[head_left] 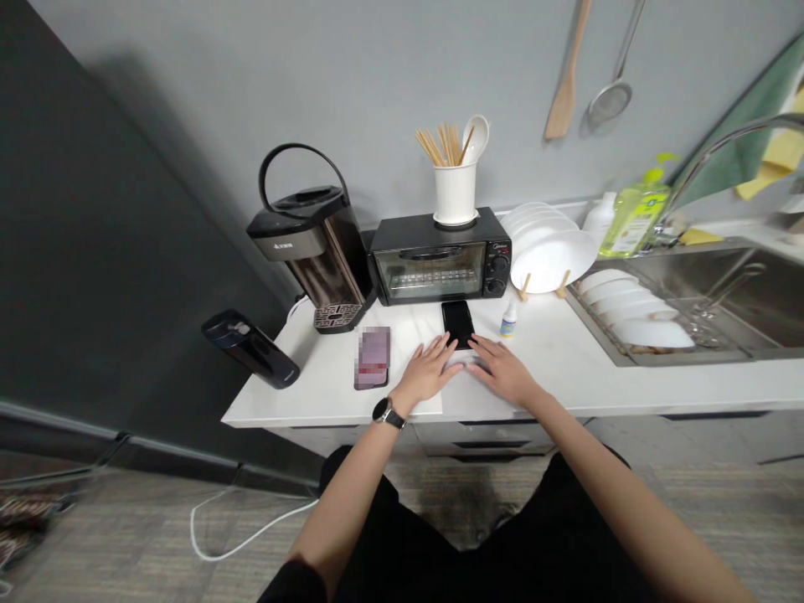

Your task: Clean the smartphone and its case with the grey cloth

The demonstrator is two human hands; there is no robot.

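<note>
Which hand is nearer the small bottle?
Right. The right hand is just in front of the small bottle, on the person's side; the left hand is farther off, to the bottle's left.

A wristwatch [388,413] circles the left wrist [405,400], with a round case, a dark face and a black strap that shows a small silvery glint beside the case. The left hand [429,368] and right hand [504,368] are bare, as are both forearms [352,494]. A plain black sleeve [294,584] shows near the left elbow. Black trousers [377,532] cover the legs, their folds too dark to make out.
</note>
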